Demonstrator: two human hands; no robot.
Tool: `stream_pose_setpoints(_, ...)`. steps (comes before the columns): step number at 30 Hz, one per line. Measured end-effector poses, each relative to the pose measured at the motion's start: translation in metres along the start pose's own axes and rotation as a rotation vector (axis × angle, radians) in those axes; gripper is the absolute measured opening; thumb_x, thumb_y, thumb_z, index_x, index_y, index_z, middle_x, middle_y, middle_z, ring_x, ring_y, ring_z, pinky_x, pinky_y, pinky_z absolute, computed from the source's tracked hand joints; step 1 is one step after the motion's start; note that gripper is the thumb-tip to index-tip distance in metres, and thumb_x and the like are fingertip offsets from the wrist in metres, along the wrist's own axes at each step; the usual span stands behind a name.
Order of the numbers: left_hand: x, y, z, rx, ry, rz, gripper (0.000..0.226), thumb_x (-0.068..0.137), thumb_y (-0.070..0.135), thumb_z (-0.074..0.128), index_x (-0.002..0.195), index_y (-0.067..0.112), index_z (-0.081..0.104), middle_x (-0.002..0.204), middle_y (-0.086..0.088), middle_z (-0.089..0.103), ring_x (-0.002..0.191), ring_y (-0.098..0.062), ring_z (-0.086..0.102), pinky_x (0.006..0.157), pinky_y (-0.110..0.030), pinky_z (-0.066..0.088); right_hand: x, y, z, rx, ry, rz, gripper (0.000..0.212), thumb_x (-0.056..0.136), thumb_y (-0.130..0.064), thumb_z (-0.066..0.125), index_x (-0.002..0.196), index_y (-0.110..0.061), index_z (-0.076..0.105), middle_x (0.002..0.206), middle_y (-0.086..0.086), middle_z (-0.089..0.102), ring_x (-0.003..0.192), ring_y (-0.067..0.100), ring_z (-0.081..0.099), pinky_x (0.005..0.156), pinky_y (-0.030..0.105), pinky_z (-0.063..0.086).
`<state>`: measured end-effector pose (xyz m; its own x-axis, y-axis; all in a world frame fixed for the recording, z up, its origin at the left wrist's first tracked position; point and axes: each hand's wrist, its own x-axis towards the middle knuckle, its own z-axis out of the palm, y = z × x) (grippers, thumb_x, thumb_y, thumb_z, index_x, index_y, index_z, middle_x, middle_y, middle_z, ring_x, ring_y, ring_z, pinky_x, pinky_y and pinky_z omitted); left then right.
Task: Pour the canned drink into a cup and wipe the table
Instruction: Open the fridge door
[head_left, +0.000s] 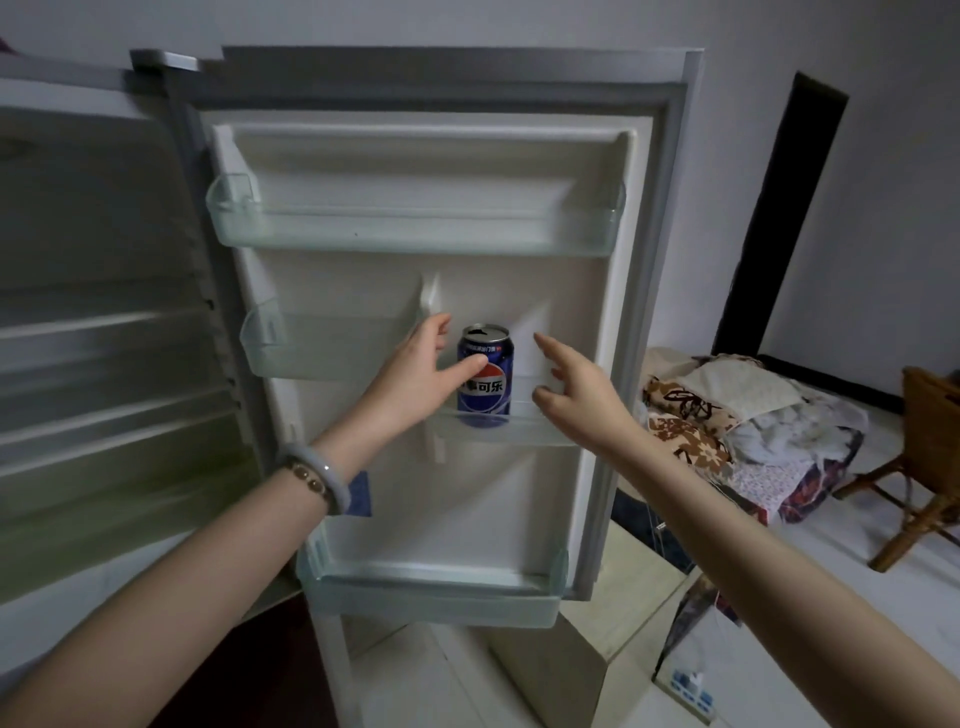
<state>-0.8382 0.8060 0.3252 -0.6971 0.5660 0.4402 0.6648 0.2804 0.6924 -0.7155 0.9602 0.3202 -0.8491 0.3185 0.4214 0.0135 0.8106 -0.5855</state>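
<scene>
A blue Pepsi can (484, 382) stands upright in the middle-right door shelf (524, 428) of an open fridge door (415, 322). My left hand (423, 371) reaches it from the left, thumb across the can's front and fingers behind its left side, partly wrapped around it. My right hand (571, 387) hovers just right of the can with fingers spread, apart from it. No cup or cloth is in view.
The fridge interior (104, 338) with blurred shelves lies at left. Other door shelves (415, 223) look bare. A heap of patterned bedding (737, 421) and a wicker chair (924, 457) stand at right. A cardboard box (597, 623) sits below the door.
</scene>
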Motion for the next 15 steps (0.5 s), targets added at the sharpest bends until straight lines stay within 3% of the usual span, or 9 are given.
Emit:
stream_pose_setpoints(3, 0.023, -0.007, 0.016, -0.088, -0.053, -0.141, 0.083, 0.080, 0.037, 0.071, 0.143, 0.005, 0.027, 0.146, -0.014, 0.038, 0.131, -0.026, 0.043, 0.108, -0.044, 0.037, 0.016, -0.003, 0.014, 0.080, -0.059, 0.107, 0.069, 0.084, -0.007, 0.056, 0.146, -0.009, 0.025, 0.149, 0.012, 0.035, 0.137, 0.023, 0.034, 0.112, 0.039, 0.032)
stream_pose_setpoints(6, 0.034, -0.011, 0.028, -0.177, -0.028, -0.187, 0.054, 0.075, 0.026, 0.078, 0.118, 0.009, 0.049, 0.125, -0.013, 0.059, 0.115, -0.025, 0.057, 0.099, -0.040, 0.046, 0.027, -0.003, 0.022, 0.142, -0.096, 0.201, 0.066, 0.083, -0.006, 0.057, 0.143, -0.005, 0.031, 0.142, 0.017, 0.043, 0.131, 0.026, 0.042, 0.108, 0.037, 0.036)
stream_pose_setpoints(8, 0.037, -0.012, 0.033, -0.176, -0.015, -0.194, 0.043, 0.071, 0.024, 0.081, 0.102, 0.018, 0.052, 0.114, -0.010, 0.065, 0.106, -0.023, 0.062, 0.094, -0.037, 0.049, 0.032, -0.002, 0.024, 0.188, -0.105, 0.236, 0.060, 0.078, -0.004, 0.056, 0.136, -0.005, 0.042, 0.133, 0.017, 0.053, 0.125, 0.028, 0.049, 0.104, 0.041, 0.041)
stream_pose_setpoints(10, 0.039, -0.012, 0.035, -0.141, -0.010, -0.184, 0.046, 0.066, 0.028, 0.084, 0.099, 0.021, 0.053, 0.110, -0.008, 0.066, 0.101, -0.022, 0.062, 0.090, -0.034, 0.050, 0.037, 0.001, 0.025, 0.231, -0.108, 0.234, 0.053, 0.069, -0.004, 0.052, 0.121, -0.006, 0.058, 0.115, 0.016, 0.065, 0.111, 0.029, 0.059, 0.097, 0.044, 0.047)
stream_pose_setpoints(15, 0.044, -0.013, 0.034, -0.071, 0.038, -0.184, 0.057, 0.055, 0.035, 0.089, 0.100, 0.015, 0.059, 0.104, -0.005, 0.068, 0.095, -0.020, 0.065, 0.084, -0.035, 0.054, 0.039, 0.000, 0.020, 0.333, -0.131, 0.232, 0.045, 0.074, 0.015, 0.042, 0.112, 0.000, 0.062, 0.100, 0.015, 0.067, 0.094, 0.023, 0.060, 0.076, 0.026, 0.048)
